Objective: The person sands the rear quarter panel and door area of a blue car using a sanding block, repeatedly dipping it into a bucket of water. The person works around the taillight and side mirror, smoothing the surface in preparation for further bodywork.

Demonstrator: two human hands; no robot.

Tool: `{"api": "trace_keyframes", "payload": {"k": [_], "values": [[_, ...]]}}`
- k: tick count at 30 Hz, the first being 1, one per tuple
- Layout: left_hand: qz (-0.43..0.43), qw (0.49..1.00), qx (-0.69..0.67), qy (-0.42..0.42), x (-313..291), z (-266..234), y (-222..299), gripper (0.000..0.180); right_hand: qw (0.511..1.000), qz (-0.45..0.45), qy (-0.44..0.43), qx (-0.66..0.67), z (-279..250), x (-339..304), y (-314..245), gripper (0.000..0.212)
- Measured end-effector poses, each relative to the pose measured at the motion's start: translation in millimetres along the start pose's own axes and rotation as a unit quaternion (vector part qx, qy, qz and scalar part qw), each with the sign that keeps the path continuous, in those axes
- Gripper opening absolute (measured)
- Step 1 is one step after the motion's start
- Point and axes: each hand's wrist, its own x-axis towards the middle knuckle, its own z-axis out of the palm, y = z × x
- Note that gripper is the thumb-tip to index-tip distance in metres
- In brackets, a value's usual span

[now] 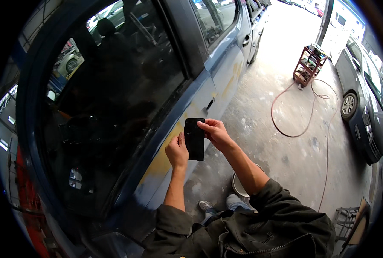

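A black rectangular sheet of sandpaper (195, 142) is held upright in front of the car door, between my two hands. My right hand (216, 132) pinches its upper right edge, thumb on the near face. At its left edge, my left hand (177, 150) is closed with the thumb pointing up; the fingers behind are partly hidden. Just beyond the sheet is the door panel (221, 79) of a blue-grey car, with yellowish filler patches (159, 162) and a dark door handle (210, 104). Neither hand visibly presses on the panel.
A pale bucket (238, 185) stands by my feet, partly behind my right forearm. A red hose (286, 134) loops over the concrete floor near a reddish tool cart (308, 69). Another car (359, 94) is parked at the right. The large dark window (114, 99) fills the left.
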Motion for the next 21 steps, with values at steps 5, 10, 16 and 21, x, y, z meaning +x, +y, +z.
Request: {"api": "trace_keyframes", "payload": {"k": [5,10,16,21], "values": [[0.169,0.984,0.059,0.008,2,8,3,0.039,0.989,-0.057,0.097,-0.092,-3,7,6,0.018],[0.003,0.975,-0.078,-0.208,12,24,19,0.031,0.996,-0.035,0.062,-0.046,-8,23,-7,0.018],[-0.18,0.927,-0.207,-0.257,25,46,25,0.02,0.994,0.027,0.1,0.028,-10,38,-2,0.032],[0.146,0.959,0.146,-0.193,60,26,39,0.034,0.981,-0.059,0.187,-0.005,-13,83,-9,0.023]]}}
